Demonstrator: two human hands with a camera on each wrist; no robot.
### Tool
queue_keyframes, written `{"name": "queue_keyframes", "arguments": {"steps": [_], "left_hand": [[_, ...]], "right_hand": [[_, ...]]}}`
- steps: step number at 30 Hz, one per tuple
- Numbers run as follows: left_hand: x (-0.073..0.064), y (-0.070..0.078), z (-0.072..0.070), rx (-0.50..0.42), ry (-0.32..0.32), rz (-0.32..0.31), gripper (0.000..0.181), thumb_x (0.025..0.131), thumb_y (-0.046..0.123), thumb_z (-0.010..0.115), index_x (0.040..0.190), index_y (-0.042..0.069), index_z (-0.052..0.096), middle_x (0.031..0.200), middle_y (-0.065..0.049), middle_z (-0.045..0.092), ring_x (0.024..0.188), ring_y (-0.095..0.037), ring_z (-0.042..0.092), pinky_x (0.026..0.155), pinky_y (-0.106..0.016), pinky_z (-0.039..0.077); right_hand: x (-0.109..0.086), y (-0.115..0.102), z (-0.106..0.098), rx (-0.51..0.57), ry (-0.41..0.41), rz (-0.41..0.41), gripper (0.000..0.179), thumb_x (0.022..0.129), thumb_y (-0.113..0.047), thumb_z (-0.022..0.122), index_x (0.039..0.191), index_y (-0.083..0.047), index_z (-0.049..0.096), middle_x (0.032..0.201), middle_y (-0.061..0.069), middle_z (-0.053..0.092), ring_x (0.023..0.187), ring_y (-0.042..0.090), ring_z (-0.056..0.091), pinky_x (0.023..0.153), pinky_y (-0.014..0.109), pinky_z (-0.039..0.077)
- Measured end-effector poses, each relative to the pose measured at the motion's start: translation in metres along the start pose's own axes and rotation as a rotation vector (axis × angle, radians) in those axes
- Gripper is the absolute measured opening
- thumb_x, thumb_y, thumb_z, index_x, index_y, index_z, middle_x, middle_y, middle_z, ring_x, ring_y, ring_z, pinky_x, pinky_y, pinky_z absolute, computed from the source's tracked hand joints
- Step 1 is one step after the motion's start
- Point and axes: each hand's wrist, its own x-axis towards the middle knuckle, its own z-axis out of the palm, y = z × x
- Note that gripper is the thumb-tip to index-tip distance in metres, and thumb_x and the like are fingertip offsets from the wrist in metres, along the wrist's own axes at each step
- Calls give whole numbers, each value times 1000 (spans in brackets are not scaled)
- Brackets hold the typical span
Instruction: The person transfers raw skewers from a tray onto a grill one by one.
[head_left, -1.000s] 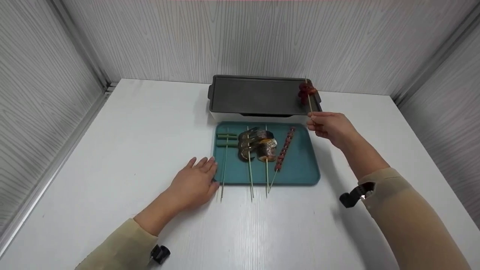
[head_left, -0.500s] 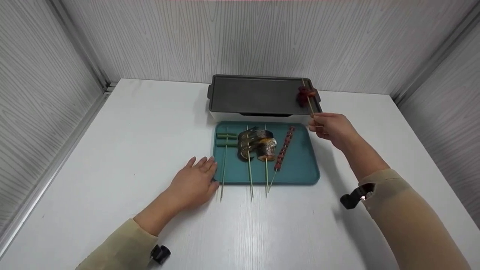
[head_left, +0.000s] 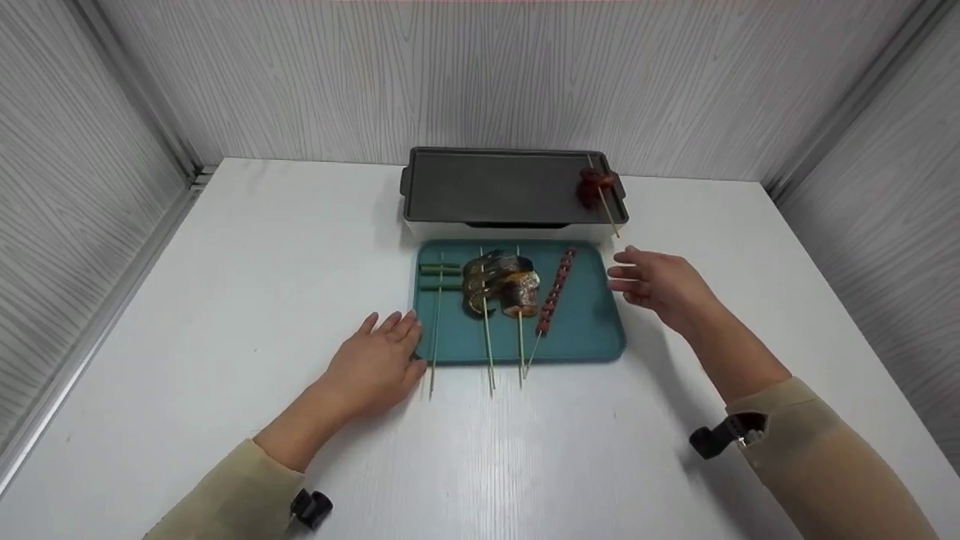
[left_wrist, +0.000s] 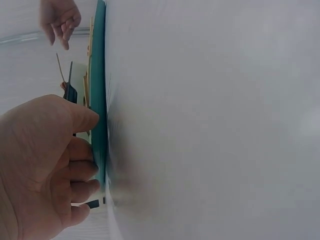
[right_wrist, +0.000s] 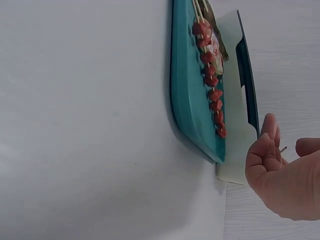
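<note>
My left hand (head_left: 375, 366) rests against the left edge of the teal tray (head_left: 585, 341), thumb and fingertips touching its rim in the left wrist view. On the right, my right hand (head_left: 664, 289) holds nothing, its fingers apart from one another beside the tray. A skewer of dark red pieces (head_left: 592, 187) lies on the right end of the black griddle (head_left: 487, 184), its stick hanging over the front edge toward my right hand. The tray bears a skewer of green pieces (head_left: 441, 286), dark prawn-like skewers (head_left: 478, 289), a fish-like chunk skewer (head_left: 520, 292) and a thin red meat skewer (head_left: 555, 292).
The griddle sits on a white base (head_left: 435, 231) directly behind the tray. The stick ends reach past the tray's front rim. A pale wood-grain wall (head_left: 487, 75) rises behind the white table (head_left: 300, 247).
My right hand has let go of the red skewer and drawn back toward me; the skewer now lies on the griddle. The view has shifted slightly. My left hand stays at the tray's edge.
</note>
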Motion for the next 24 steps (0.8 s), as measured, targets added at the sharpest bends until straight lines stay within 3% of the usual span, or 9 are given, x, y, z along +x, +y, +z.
{"name": "queue_keyframes", "arguments": {"steps": [11, 17, 24], "left_hand": [[-1, -3, -3, 0, 8, -11, 60, 111, 30, 52, 153, -13, 47, 160, -28, 44, 150, -44, 41, 124, -62, 27], [-2, -2, -3, -10, -2, -8, 60, 111, 29, 51, 153, -13, 46, 161, -28, 44, 151, -45, 40, 124, -62, 26], [-2, 1, -3, -4, 3, 7, 60, 112, 31, 50, 153, -13, 47, 161, -28, 43, 151, -44, 40, 124, -62, 26]], "right_hand": [[-42, 25, 28, 156, -132, 69, 57, 114, -34, 50, 154, 7, 45, 126, 15, 70, 102, 16, 74, 86, 25, 56], [-51, 41, 47, 204, -207, 109, 54, 115, -30, 49, 151, 10, 46, 113, 10, 76, 100, 16, 76, 85, 27, 57], [-57, 51, 65, 185, -237, 146, 52, 115, -29, 49, 151, 8, 49, 119, 12, 76, 103, 18, 77, 89, 29, 58]]}}
